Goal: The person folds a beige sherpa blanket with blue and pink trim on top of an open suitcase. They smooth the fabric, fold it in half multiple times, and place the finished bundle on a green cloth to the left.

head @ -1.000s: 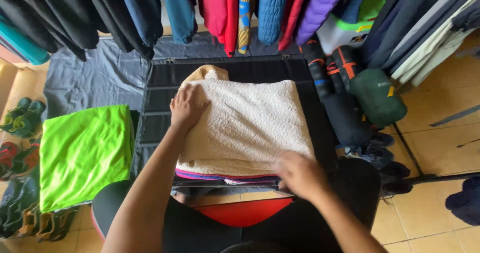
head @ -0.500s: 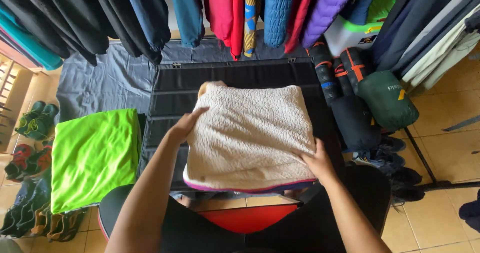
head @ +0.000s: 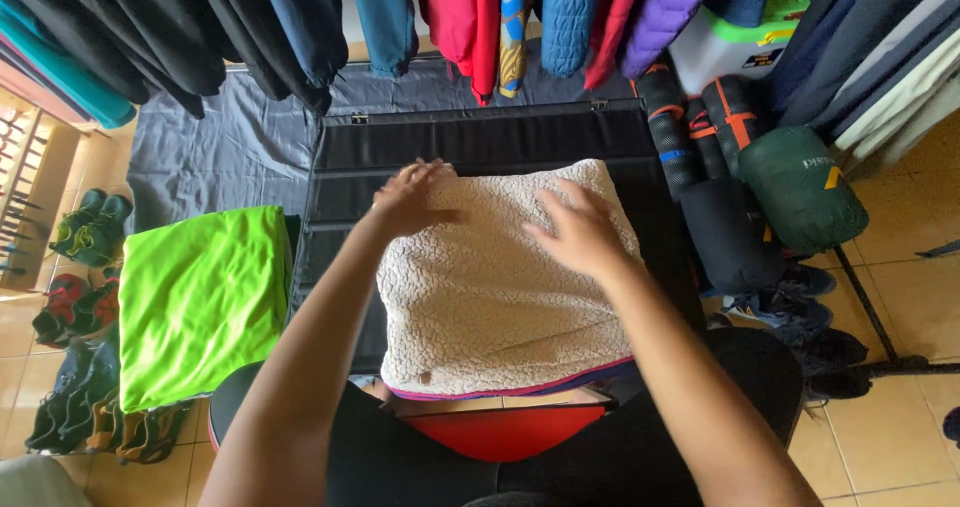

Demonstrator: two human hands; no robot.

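A folded cream fleece garment with a pink-purple hem lies on a black folding board in front of me. My left hand rests flat on its far left corner, fingers spread. My right hand lies flat on the upper right part of the fleece, fingers apart. Neither hand grips anything. Both forearms reach in from the bottom of the view.
A folded bright green garment lies left of the board. Jackets hang on a rail above. Rolled sleeping bags and a dark green sack stand at right. Shoes line the left floor. A red stool edge shows below.
My right hand has moved from the fleece's near right edge up onto its top surface. My left hand has slid slightly right onto the far corner. The fleece lies flatter.
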